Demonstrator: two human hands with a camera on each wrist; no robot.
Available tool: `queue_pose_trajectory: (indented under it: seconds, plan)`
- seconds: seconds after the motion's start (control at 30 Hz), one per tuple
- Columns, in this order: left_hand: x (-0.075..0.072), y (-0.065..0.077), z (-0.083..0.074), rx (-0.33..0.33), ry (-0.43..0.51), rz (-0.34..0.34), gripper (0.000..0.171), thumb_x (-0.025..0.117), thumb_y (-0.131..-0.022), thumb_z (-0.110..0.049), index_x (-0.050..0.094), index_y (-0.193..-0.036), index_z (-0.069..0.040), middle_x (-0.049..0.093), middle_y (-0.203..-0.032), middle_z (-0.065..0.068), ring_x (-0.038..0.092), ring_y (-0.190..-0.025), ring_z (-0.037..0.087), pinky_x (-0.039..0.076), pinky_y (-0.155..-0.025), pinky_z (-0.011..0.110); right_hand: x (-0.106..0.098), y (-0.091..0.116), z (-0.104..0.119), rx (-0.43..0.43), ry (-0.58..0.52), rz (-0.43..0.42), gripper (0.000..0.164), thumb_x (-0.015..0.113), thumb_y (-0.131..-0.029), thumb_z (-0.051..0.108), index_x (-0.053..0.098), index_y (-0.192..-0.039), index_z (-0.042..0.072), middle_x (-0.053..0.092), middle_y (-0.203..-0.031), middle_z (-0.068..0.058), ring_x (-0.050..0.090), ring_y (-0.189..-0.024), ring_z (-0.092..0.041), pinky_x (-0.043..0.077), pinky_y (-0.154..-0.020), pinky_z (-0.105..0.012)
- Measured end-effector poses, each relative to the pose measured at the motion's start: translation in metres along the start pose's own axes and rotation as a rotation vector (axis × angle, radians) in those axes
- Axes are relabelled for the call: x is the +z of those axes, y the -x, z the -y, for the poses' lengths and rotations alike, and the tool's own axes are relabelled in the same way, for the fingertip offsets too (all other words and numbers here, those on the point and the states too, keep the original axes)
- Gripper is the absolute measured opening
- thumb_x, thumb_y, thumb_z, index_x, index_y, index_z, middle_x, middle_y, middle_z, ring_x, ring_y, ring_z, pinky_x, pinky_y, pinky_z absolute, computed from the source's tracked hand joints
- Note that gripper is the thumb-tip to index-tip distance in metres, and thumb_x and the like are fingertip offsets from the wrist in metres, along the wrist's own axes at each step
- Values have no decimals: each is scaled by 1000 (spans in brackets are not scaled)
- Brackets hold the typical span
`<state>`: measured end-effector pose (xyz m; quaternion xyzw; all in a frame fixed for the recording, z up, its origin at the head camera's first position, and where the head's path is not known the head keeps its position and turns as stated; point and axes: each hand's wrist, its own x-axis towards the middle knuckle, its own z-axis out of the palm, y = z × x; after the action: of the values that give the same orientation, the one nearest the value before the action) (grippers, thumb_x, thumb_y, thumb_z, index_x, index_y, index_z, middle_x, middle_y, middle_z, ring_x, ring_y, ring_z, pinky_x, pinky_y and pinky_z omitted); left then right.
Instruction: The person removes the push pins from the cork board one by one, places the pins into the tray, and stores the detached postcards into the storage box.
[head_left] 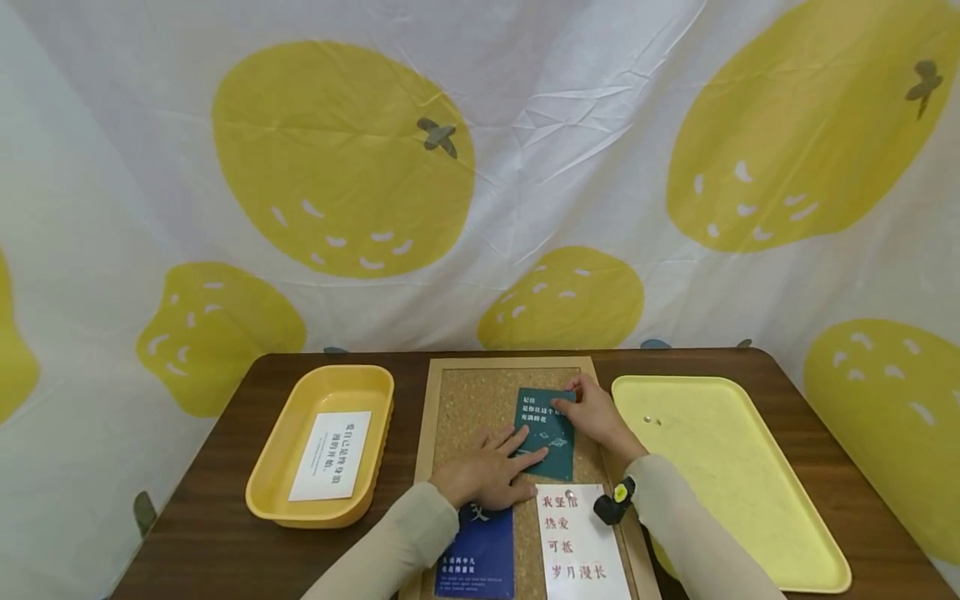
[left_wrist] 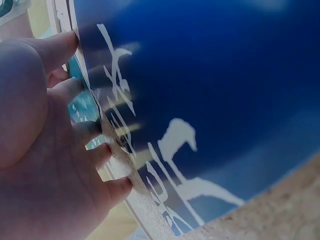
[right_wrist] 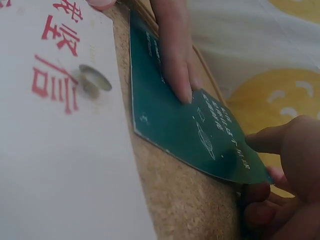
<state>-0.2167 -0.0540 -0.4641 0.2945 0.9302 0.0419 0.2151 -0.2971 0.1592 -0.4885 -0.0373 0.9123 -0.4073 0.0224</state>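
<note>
A dark green card [head_left: 553,460] with white print lies on the cork board [head_left: 472,392], right of its middle. My right hand [head_left: 598,417] pinches the card's upper right corner; in the right wrist view that corner bends up off the cork. Spread fingers of my left hand [head_left: 486,473] rest on the card's left part. Below it, a white card [head_left: 581,557] with red characters bears a metal thumbtack [right_wrist: 95,78] near its top. A blue card [head_left: 480,560] lies at lower left, its top partly hidden by my left hand.
On the left of the brown table [head_left: 197,500] stands an orange-yellow basin [head_left: 279,454] holding a white printed card [head_left: 330,457]. A pale yellow tray [head_left: 742,475] lies at right, with small metal tacks [head_left: 648,419] near its upper left. A lemon-patterned cloth [head_left: 540,200] hangs behind.
</note>
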Motion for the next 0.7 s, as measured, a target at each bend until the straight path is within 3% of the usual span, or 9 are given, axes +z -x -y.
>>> queue_pose_trajectory:
  seconds: [0.17,0.37,0.53,0.7]
  plan:
    - [0,0,0,4,0,-7,61,41,-100,-59,19,-156,-45,7,-167,-5,3,-154,18,7,-123,50,2,0,1,30,-15,0,31,66,-94,22,49,-112,5,54,-87,-11,50,-75,-22,37,-61,-30]
    - [0,-1,-1,-3,-3,-11,61,41,-100,-58,20,-156,-45,8,-167,-5,3,-154,18,7,-123,50,1,1,-2,8,-59,7,37,66,-94,20,50,-123,2,51,-80,-7,46,-70,-19,36,-61,-30]
    - [1,-2,0,1,10,2,61,41,-100,-58,19,-156,-45,7,-167,-5,2,-154,18,6,-123,50,0,2,-9,-55,-80,28,36,68,-93,17,55,-124,4,49,-70,-4,45,-65,-17,36,-62,-30]
    - [2,-3,2,3,19,1,61,40,-101,-57,19,-156,-44,6,-167,-4,1,-154,19,5,-123,50,0,4,-14,-146,-86,11,29,71,-88,14,64,-115,6,52,-70,-3,46,-65,-17,36,-62,-29]
